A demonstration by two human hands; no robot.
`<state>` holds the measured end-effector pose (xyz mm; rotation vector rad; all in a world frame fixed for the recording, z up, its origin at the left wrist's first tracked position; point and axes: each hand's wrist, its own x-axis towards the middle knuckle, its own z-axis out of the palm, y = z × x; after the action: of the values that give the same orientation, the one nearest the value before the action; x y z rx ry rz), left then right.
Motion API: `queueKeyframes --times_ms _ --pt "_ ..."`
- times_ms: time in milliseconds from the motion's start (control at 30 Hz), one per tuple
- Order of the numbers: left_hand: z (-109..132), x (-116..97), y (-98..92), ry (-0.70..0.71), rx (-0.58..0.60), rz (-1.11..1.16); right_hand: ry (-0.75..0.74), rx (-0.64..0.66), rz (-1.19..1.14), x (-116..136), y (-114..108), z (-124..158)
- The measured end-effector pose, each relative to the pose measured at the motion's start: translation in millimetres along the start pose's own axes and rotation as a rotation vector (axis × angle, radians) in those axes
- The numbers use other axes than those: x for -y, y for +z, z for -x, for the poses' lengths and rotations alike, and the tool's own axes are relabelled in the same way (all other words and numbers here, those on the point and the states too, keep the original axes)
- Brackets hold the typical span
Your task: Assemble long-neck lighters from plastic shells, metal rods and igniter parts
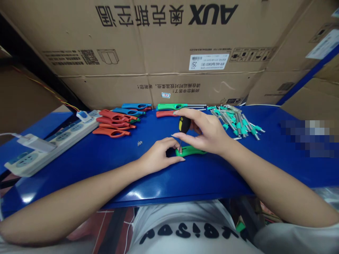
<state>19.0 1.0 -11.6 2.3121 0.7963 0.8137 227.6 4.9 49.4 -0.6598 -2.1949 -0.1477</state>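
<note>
My right hand (209,130) grips the black and yellow handle of a screwdriver (184,124), held upright. Its thin shaft runs down to the near-left end of a green lighter handle (192,151) lying on the table. My left hand (161,153) holds that same end between the fingers and thumb. Part of the green handle is hidden beneath my right hand. A small heap of screws (140,143) lies left of my left hand. Beyond my hands rest a green lighter (172,107) with a metal tube and a red lighter (165,114), partly covered by my right hand.
At the left are several red lighter casings (113,132) and blue casings (136,106). A white power strip (57,141) with plugs runs along the left side. Metal tubes with teal parts (235,120) are piled right of centre. A cardboard box (164,53) stands behind the blue table (148,183).
</note>
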Motion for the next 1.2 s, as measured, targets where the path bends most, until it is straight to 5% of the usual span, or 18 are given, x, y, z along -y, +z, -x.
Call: queueKeyframes --times_ms 267,433,700,833,1033,1200 --pt "-0.7 -0.9 -1.1 0.008 0.015 0.007 0.165 0.047 -0.278 1.2 7.2 0.2" --pt "-0.4 -1.1 -1.1 0.015 0.008 0.000 0.047 -0.087 -0.033 1.7 3.8 1.4" --pt "-0.7 -1.2 -1.4 0.006 0.026 -0.006 0.198 0.023 -0.253 2.1 5.2 -1.1" --pt "-0.3 -0.7 -1.7 0.024 0.017 -0.002 0.082 -0.086 0.000 -2.9 1.0 0.4" --pt "-0.4 -0.8 -1.3 0.029 0.011 -0.001 0.067 0.042 -0.188 8.1 -2.5 -5.3" --pt "-0.5 -1.3 -1.1 0.016 0.006 -0.001 -0.053 -0.104 -0.012 4.1 -3.3 -3.1"
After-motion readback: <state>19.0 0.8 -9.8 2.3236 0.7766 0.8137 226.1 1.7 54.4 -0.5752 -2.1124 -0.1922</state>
